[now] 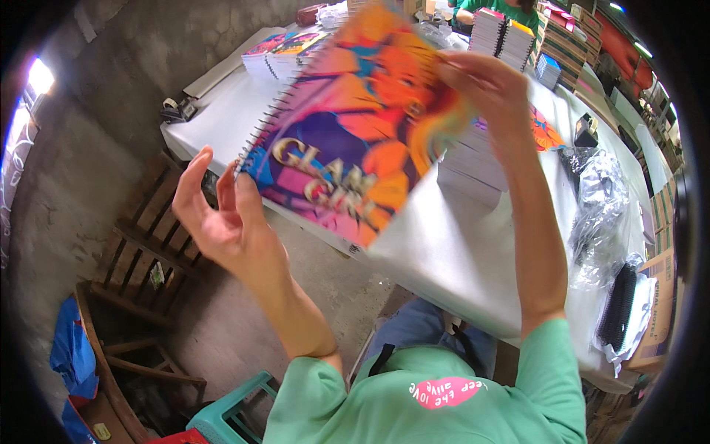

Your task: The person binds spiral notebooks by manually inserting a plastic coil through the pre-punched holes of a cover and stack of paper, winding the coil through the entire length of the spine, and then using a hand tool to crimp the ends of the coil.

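Observation:
A spiral notebook [347, 140] with a colourful illustrated cover is held up at a tilt in front of me, slightly blurred. My left hand [231, 226] pinches its lower left corner at the end of the wire coil, thumb and a finger closed there, other fingers curled outward. My right hand [492, 85] grips the opposite edge near the upper right, its fingertips partly hidden. Behind the notebook, a stack of pages or notebooks [470, 174] stands on the white table, partly covered by it.
The white-covered table [436, 259] bears notebook stacks [277, 63] at the back left, taller stacks [503, 37] at the back, tape dispensers [177, 111] and clear plastic wrap [599, 214]. Black coils [617, 307] lie near a cardboard box [657, 311]. A wooden chair [151, 251] and teal stool [233, 407] stand left.

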`<state>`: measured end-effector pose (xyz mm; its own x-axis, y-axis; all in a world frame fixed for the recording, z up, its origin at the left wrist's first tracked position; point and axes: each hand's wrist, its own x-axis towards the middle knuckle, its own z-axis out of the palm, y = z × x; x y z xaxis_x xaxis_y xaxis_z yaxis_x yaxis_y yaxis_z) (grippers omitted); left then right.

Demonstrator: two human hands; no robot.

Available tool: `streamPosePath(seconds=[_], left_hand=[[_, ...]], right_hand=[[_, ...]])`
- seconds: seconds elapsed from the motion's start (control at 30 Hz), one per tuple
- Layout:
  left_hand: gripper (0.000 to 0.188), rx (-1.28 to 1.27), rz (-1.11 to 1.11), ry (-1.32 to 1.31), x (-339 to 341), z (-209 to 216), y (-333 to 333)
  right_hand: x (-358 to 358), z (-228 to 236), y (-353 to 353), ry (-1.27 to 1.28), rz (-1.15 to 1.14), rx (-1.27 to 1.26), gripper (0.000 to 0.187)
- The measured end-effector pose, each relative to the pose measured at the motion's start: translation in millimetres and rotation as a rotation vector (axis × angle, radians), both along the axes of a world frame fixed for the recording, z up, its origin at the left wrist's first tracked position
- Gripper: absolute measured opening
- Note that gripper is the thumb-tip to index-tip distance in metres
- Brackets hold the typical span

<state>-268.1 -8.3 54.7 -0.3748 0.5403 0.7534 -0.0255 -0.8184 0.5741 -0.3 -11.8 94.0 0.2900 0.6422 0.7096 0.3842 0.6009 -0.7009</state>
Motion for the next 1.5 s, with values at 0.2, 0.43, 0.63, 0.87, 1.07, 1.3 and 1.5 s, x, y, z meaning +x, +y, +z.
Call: streamPosePath(seconds=[0.2,0.43,0.63,0.87,1.07,1.3,1.5], left_hand=[[0.037,-0.352,0.324,0.440,4.7,-50.5,68.6],[0.040,-0.388,0.012,-0.064,22.0,-84.4,95.2],[0.054,-0.476,-0.131,-0.257,22.4,-83.8,109.0],[0.077,-0.152,0.283,-0.080,6.5,-65.5,77.5],[0.056,0.102,-0.222,0.283,99.3,-27.6,-49.7],[0.066,0.005,-0.094,0.987,257.2,-71.2,17.3],[0.067,0.027,-0.410,0.869,257.4,-58.2,-9.1]], right_hand=[[9.4,-53.7,121.6,-0.367,0.003,-0.344,0.018],[-21.9,-117.8,130.5,0.438,-0.016,-0.342,0.032],[-30.4,-118.3,132.5,0.436,-0.172,-0.254,0.026],[-10.9,-65.1,75.1,-0.433,-0.461,0.231,0.031],[201.6,-3.0,-39.4,-0.525,-1.101,-0.346,0.058],[220.8,-60.0,-68.8,0.415,-0.312,-0.897,0.069],[236.7,-84.1,-88.5,0.406,-0.429,-0.311,0.029]])
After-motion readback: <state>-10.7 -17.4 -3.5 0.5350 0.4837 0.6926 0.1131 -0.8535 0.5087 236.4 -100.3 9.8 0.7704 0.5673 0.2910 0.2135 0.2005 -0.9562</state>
